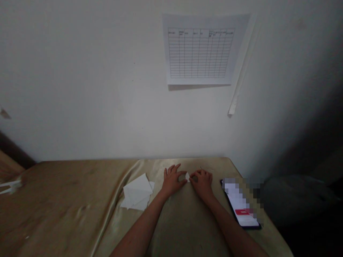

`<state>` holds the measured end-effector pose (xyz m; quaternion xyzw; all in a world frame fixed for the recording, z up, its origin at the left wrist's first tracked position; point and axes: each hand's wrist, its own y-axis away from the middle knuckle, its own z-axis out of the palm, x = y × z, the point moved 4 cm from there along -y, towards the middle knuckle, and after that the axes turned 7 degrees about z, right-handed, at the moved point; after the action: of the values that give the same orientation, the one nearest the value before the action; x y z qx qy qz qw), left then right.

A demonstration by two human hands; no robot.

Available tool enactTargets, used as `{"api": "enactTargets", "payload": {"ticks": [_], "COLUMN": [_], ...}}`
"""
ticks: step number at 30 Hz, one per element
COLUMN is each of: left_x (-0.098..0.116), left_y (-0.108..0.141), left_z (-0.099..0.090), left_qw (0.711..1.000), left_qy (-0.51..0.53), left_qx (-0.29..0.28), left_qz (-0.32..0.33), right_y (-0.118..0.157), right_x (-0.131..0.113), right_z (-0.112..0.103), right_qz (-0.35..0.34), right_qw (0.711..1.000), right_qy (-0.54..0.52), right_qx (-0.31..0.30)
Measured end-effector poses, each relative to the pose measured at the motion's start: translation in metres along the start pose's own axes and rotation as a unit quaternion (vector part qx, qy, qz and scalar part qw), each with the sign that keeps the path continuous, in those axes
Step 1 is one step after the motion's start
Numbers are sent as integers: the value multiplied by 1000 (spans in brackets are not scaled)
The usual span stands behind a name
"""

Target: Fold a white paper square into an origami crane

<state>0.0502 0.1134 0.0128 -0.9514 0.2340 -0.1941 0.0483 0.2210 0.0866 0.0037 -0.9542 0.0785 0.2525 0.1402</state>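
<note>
A small piece of white paper (187,177), roughly triangular, is held between my two hands over the cloth-covered table (182,228). My left hand (172,180) pinches its left side with thumb and index finger, the other fingers spread out. From the right, my right hand (203,182) grips the other edge between thumb and fingertip, its remaining fingers curled. Any folds in the paper are too small to make out. Left of my left forearm lies a loose, overlapping pile of white paper sheets (138,191).
A phone (243,208) with a lit, partly blurred screen lies near the table's right edge. The table's back meets a white wall (107,89) bearing a printed grid sheet (199,53) and a hanging paper strip (241,78). A white object (12,186) sits at far left.
</note>
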Motion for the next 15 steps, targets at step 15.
{"api": "enactTargets", "payload": {"ticks": [15], "left_x": [-1], "left_y": [1], "left_z": [2], "left_qw": [1000], "left_qy": [14], "left_qx": [20], "left_qz": [1], "right_y": [-3], "right_x": [-1], "right_z": [-3], "right_qz": [-36], "right_qw": [999], "right_qy": [-38], "right_qx": [-5]}}
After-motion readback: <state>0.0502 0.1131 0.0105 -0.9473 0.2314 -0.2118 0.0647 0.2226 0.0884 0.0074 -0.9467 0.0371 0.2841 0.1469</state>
